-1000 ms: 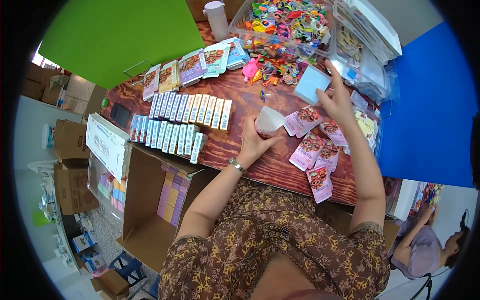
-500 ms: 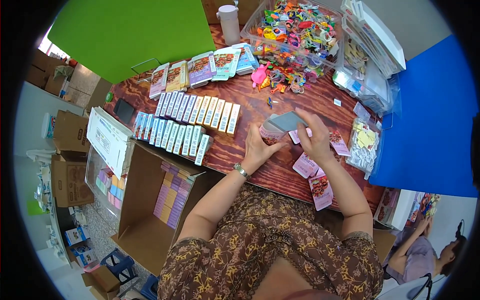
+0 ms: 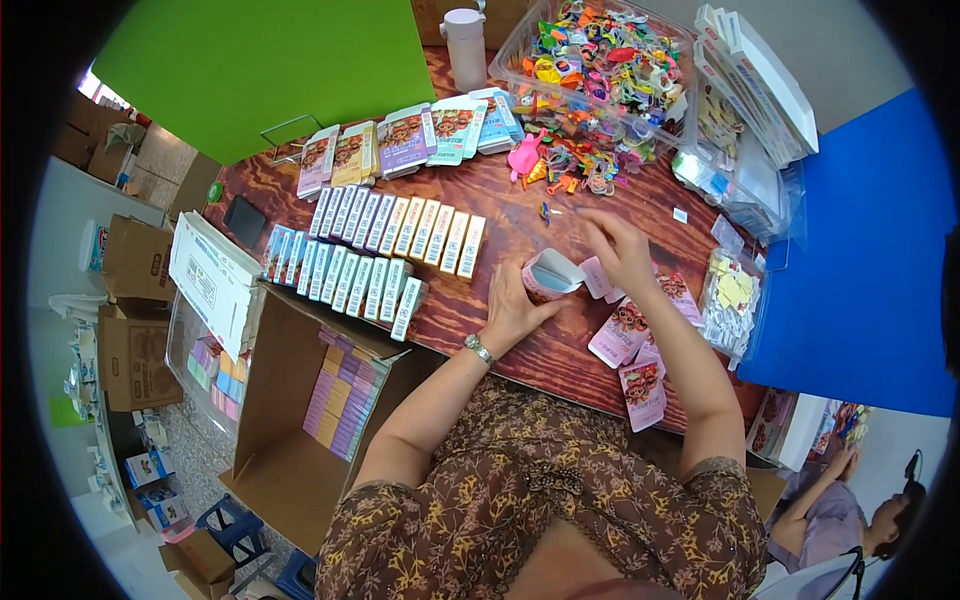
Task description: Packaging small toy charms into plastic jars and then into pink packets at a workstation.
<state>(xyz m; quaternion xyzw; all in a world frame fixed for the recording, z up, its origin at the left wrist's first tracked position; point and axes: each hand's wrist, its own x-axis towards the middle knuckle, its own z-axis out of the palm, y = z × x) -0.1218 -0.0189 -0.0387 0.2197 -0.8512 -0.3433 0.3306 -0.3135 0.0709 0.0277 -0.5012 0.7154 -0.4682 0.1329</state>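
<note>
My left hand [image 3: 512, 308] is wrapped round a small pink carton [image 3: 541, 292], whose top is open and shows a pale grey inside. My right hand [image 3: 622, 255] hovers to the right of the carton, fingers stretched toward the far side and holding nothing I can see. A tiny blue and yellow toy [image 3: 545, 212] lies just beyond the fingertips. Flat pink cartons [image 3: 622, 332] are spread under and beside my right forearm, with one more pink stack [image 3: 642, 392] at the near table edge.
Two rows of filled-looking small boxes [image 3: 400, 228] stand at left, behind a large cardboard box [image 3: 262, 420]. Flat coloured cartons [image 3: 403, 137], a pink bottle [image 3: 465, 50] and a bin of small plastic toys [image 3: 600, 105] are at the back. A bag of small packets [image 3: 733, 300] sits right.
My right hand has let go of the carton's grey flap and moved away from it toward the far side. The carton's top now stands open in my left hand.
</note>
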